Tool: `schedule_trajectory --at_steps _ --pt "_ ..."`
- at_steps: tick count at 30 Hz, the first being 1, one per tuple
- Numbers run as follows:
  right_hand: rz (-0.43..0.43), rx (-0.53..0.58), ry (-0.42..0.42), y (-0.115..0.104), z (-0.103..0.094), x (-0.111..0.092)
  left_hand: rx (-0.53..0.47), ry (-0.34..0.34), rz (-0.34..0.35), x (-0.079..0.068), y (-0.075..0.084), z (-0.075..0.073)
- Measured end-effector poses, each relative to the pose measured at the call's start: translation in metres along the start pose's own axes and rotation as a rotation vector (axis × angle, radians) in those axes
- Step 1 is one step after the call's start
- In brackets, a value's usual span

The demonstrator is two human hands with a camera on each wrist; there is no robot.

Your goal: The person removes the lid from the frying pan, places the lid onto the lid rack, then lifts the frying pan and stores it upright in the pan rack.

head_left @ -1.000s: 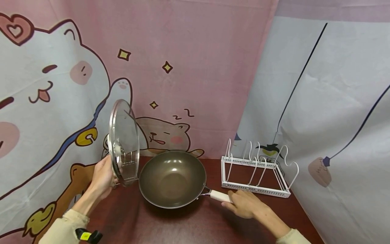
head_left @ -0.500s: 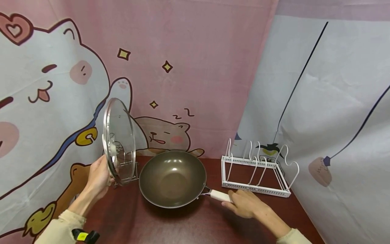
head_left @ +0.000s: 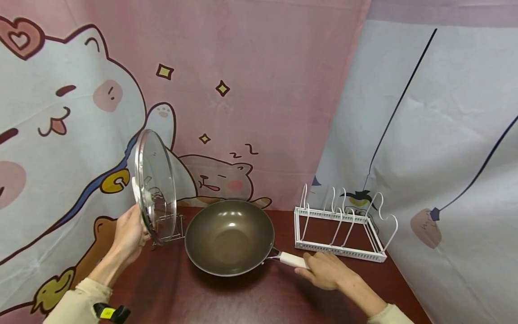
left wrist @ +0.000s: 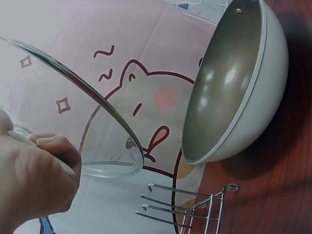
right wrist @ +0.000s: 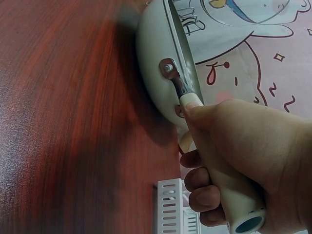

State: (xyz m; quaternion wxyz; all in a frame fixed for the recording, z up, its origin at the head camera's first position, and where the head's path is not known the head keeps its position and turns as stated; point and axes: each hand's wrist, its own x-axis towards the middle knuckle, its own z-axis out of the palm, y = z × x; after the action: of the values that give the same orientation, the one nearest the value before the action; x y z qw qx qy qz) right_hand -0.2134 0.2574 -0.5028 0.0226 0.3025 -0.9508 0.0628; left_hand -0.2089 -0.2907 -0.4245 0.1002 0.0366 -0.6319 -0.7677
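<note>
In the head view my left hand grips the knob of a glass lid and holds it on edge, raised left of the wok. The left wrist view shows the fingers curled round the pale knob. A wok, brown inside and cream outside, stands on the table. My right hand grips its cream handle; in the right wrist view the fingers wrap round the handle. Behind the lid's lower edge is a metal wire rack, partly hidden.
A white rack with upright wire dividers stands to the right, just beyond my right hand. A printed cloth hangs along the back and sides of the dark red table.
My left hand has moved a little to the left with the lid, uncovering more of the wire rack. The wok and my right hand have stayed in place.
</note>
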Motion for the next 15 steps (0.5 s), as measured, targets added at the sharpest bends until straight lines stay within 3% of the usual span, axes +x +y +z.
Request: schedule_trajectory --at_steps 15 --pt "-0.001 -0.014 0.016 -0.001 -0.0028 -0.0016 -0.01 0.003 -0.017 0.0038 0.0003 -0.0044"
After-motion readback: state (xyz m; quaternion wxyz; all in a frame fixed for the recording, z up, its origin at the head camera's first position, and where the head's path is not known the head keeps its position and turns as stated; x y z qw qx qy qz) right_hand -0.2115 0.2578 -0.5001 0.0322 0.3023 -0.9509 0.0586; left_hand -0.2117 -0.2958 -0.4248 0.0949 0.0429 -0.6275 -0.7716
